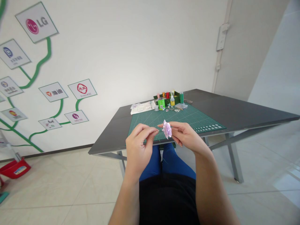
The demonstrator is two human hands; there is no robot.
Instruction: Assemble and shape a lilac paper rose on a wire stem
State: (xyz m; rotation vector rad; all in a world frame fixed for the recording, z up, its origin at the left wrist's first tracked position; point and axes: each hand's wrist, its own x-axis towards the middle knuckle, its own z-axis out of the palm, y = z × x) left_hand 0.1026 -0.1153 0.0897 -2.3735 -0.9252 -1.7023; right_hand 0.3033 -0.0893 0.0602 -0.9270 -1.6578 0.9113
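Note:
A pale lilac artificial flower (167, 129) is held up over the front edge of the table, its petals facing right. My left hand (141, 142) pinches the thin stem wire behind the bloom between thumb and forefinger. From the other side, my right hand (186, 135) curls its fingers around the flower, one fingertip reaching past it toward the stem. The petals partly hide those right fingers, so their exact grip is hard to see. Beneath both hands lies a green cutting mat (145, 120) with a printed grid.
Toward the back of the dark table (234, 109) stands a dark green box (155, 97) of thread spools. Near it are a green can (161, 103), a glue bottle (172, 100), scissors (177, 110), a clear case (181, 106) and a white packet (142, 107).

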